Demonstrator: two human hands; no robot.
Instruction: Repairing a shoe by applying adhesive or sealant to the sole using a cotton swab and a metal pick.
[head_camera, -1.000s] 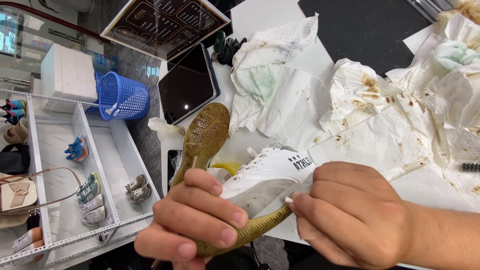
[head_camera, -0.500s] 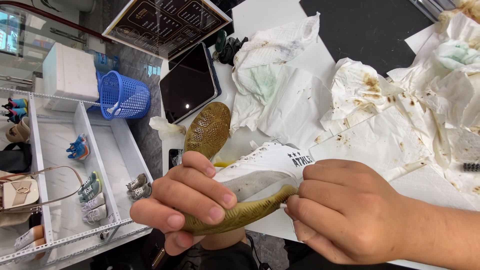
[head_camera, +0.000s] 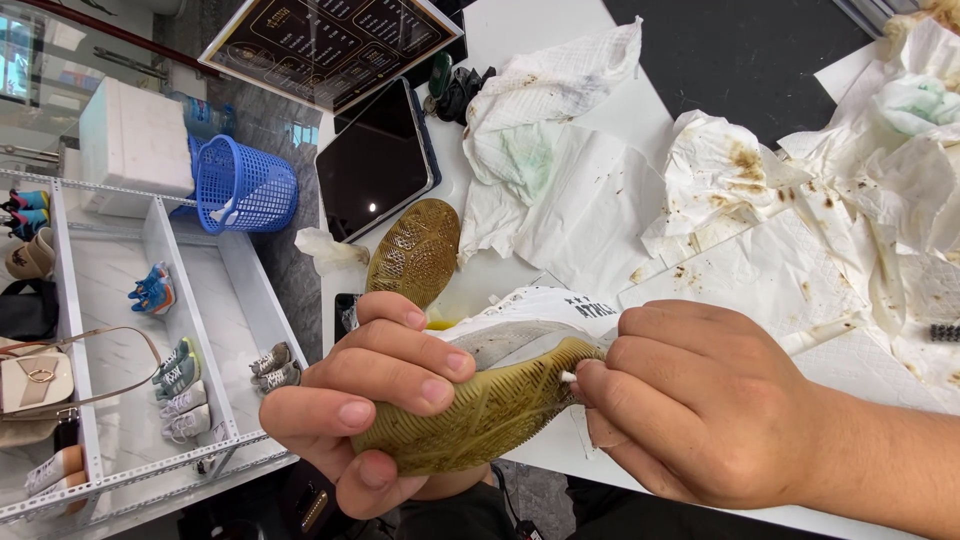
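The left hand (head_camera: 365, 400) was clamped around a white sneaker with a yellowed, ridged rubber sole (head_camera: 480, 415), fingers wrapped over the upper and thumb under the sole edge. The shoe was held sole-up, above the near edge of the white table (head_camera: 560, 25), close to the camera. The right hand (head_camera: 700, 405) was closed in a pinch on a thin white cotton-tipped stick (head_camera: 568, 377), whose tip touched the sole's edge near the midfoot. The stick's far end could not be made out. The two hands sat just beside each other, joined through the shoe.

Behind the held shoe, a second sneaker (head_camera: 415, 250) lay on the table with its yellowed sole facing up. A dark tablet with a black screen (head_camera: 375, 165) lay beside it. Crumpled white paper towels with brown and green stains (head_camera: 720, 180) covered much of the table surface. Left of the table, a blue plastic lattice basket (head_camera: 245, 185) stood on the floor next to a white shelving unit (head_camera: 150, 330) holding several pairs of shoes.
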